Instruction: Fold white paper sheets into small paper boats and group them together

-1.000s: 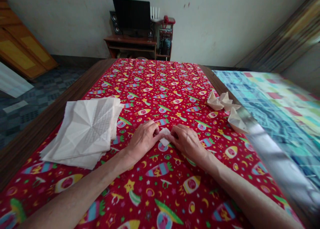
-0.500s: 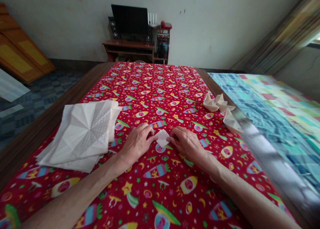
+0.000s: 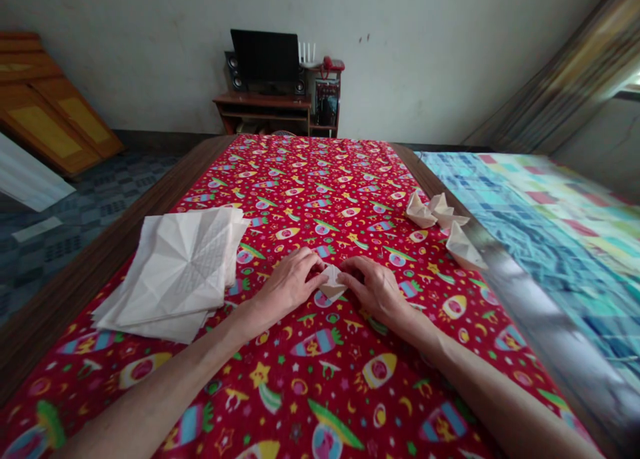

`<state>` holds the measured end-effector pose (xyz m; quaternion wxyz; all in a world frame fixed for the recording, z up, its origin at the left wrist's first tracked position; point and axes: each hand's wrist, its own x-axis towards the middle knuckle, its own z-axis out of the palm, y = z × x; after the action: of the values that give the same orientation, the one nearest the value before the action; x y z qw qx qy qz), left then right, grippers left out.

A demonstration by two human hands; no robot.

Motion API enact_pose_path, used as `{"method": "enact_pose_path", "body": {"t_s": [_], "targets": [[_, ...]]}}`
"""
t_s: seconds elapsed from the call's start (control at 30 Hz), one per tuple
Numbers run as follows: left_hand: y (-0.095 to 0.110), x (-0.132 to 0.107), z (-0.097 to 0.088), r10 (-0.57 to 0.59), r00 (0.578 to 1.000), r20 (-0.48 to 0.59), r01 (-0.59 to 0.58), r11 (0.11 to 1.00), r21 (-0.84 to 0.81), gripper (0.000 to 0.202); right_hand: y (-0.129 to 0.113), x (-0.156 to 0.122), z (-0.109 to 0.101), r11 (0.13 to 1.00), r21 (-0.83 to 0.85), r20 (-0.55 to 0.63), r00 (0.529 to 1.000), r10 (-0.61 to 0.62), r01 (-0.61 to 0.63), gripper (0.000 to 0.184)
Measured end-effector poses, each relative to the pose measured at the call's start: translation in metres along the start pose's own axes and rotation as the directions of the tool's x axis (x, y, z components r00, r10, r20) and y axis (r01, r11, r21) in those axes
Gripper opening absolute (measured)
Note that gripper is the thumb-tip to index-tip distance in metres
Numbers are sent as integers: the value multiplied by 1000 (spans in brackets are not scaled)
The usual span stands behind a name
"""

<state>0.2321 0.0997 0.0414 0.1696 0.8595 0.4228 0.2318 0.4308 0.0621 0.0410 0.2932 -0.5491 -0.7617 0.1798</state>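
A small folded piece of white paper [image 3: 333, 285] lies over the red patterned cloth, between my two hands. My left hand [image 3: 300, 275] pinches its left side between thumb and fingers. On the opposite side, my right hand [image 3: 367, 279] grips the paper the same way, fingers curled. The paper's upper edges are partly covered by my fingertips. To the left rests a stack of creased white paper sheets [image 3: 183, 265]. Several folded paper boats [image 3: 465, 245] stand at the right edge of the cloth.
The red cloth [image 3: 300, 392] covers most of a dark wooden table [image 3: 150, 199]. A bed with a blue patterned cover [image 3: 505, 245] adjoins its right side. Beyond the far end are a desk [image 3: 265, 102] and a monitor [image 3: 265, 55]. A wooden cabinet [image 3: 55, 112] stands left.
Both hands have come closer together on the paper, the left moving right. The paper's top now shows raised folds where it was a flat diamond. The camera view has tilted slightly upward.
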Motion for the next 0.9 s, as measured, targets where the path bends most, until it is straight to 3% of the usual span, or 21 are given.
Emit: {"method": "enact_pose_path", "body": {"t_s": [0.13,0.3,0.43,0.6,0.7,0.9], "targets": [[6,-2,1,-22,1000,-12,21,999,-26,9,0,-1,1,999,-43,25,1000,-18,19,9],[11,-2,2,-72,997,-11,71,991,-111,11,-1,-1,4,998,46,33,999,30,-31,10],[7,-3,9,-137,990,16,137,958,-251,16,-3,-2,5,994,93,37,998,48,-51,16],[6,-1,9,-156,987,43,158,865,-476,22,-7,-3,4,953,282,53,994,99,-110,7],[7,-2,5,-93,995,25,95,901,-423,7,-11,-2,2,934,348,48,996,70,-82,8],[17,-4,-10,-14,993,-118,-23,950,-310,6,-17,1,-9,955,297,46,998,-43,28,11]]}}
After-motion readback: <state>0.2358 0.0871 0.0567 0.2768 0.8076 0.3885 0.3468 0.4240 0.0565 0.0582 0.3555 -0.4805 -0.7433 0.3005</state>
